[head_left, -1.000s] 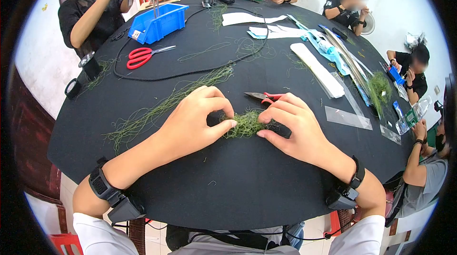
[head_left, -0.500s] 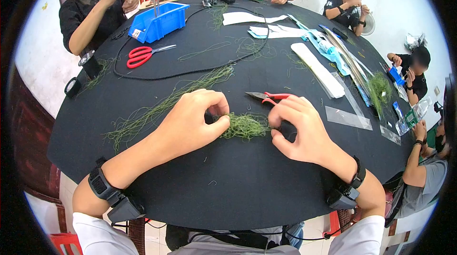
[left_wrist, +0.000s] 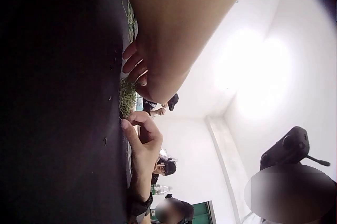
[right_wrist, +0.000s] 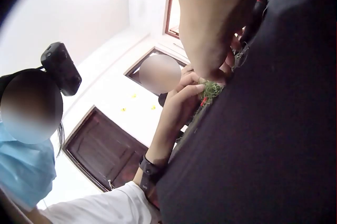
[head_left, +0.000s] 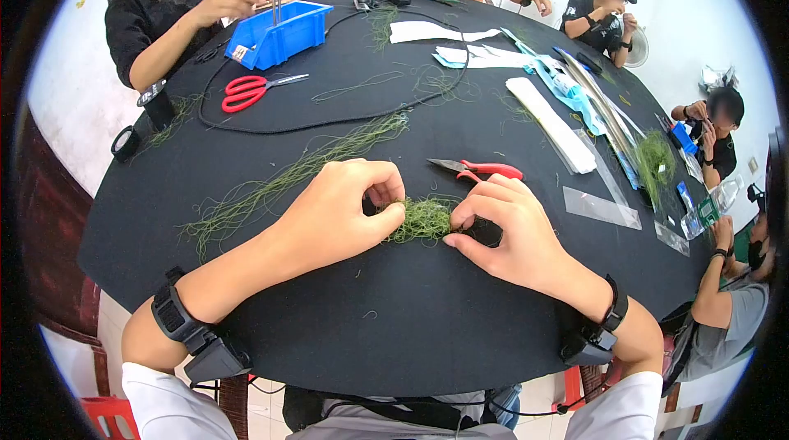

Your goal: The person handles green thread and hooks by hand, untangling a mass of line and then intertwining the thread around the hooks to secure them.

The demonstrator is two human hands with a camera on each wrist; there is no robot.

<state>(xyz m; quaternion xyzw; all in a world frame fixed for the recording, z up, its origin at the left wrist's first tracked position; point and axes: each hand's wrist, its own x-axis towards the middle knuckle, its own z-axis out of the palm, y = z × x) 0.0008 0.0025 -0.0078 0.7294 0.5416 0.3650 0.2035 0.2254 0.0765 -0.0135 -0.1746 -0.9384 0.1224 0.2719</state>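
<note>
A small bundle of tangled green strands (head_left: 423,220) lies on the black table between the two hands. The left hand (head_left: 349,203) pinches its left end between thumb and curled fingers. At the right end, the thumb and forefinger of the right hand (head_left: 514,226) pinch the strands. In the left wrist view the bundle (left_wrist: 126,98) shows between both hands, close to the tabletop. The right wrist view shows the bundle (right_wrist: 210,91) partly covered by fingers. Pliers with red handles (head_left: 493,170) lie just behind the right hand.
Long green strands (head_left: 283,181) lie at the left. Behind are red scissors (head_left: 246,92), a blue bin (head_left: 283,36), a black cord (head_left: 320,128) and white strips (head_left: 551,124). Clear plastic pieces (head_left: 602,207) and a bottle (head_left: 713,208) are at the right. Several people sit around the table.
The right hand moved outward from the bundle, then came back left to its right end. The left hand stayed at the left end. People across the table moved their arms.
</note>
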